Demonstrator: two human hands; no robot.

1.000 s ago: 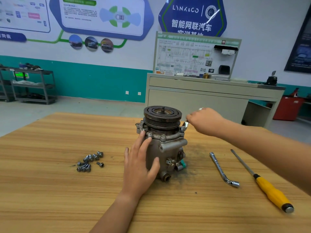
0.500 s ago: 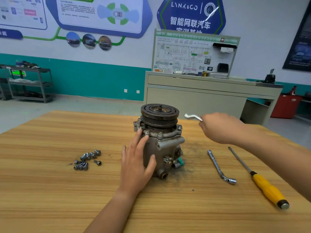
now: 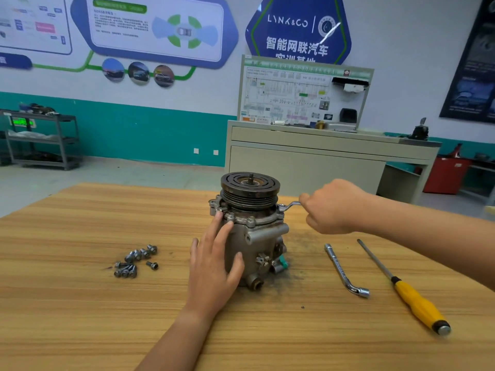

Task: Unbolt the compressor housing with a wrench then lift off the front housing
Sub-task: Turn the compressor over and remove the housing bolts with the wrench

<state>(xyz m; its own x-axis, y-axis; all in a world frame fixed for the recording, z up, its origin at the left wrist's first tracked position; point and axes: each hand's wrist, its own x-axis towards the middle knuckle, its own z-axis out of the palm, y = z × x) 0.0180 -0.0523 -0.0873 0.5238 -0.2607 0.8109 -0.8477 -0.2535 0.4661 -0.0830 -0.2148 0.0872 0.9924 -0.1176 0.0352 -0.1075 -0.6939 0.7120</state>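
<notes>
A grey compressor (image 3: pixel 257 236) stands upright on the wooden table (image 3: pixel 80 303), its dark grooved pulley (image 3: pixel 250 190) on top. My left hand (image 3: pixel 214 266) lies flat against its left side, fingers straight, fingertips near the flange bolts. My right hand (image 3: pixel 334 207) grips a small silver wrench (image 3: pixel 289 205) whose head sits at a bolt on the right side of the flange, just under the pulley.
Several loose bolts (image 3: pixel 135 261) lie left of the compressor. To the right lie an L-shaped socket wrench (image 3: pixel 344 270) and a yellow-handled screwdriver (image 3: pixel 407 290). A beige cabinet (image 3: pixel 308 162) stands behind the table.
Half a second ago my right hand held the wrench lifted away from the compressor; now the wrench head is back on the right flange bolt. My left hand has stayed on the housing.
</notes>
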